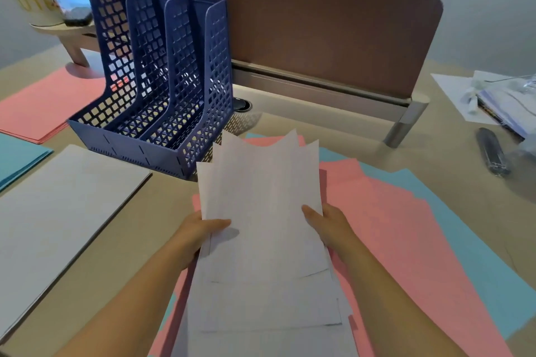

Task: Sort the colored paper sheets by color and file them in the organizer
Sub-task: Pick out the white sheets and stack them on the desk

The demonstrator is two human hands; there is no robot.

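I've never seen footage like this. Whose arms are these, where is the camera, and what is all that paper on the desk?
There is no machine here: a person wears one wide-angle camera on the head, looking down at their own bare hands. The left hand and right hand together grip a fanned bunch of white sheets. Under it, pink and blue sheets lie mixed on the desk. To the left lie sorted piles: a white pile, a pink pile and a blue pile. The blue mesh organizer with three slots stands behind, and its slots look empty so far.
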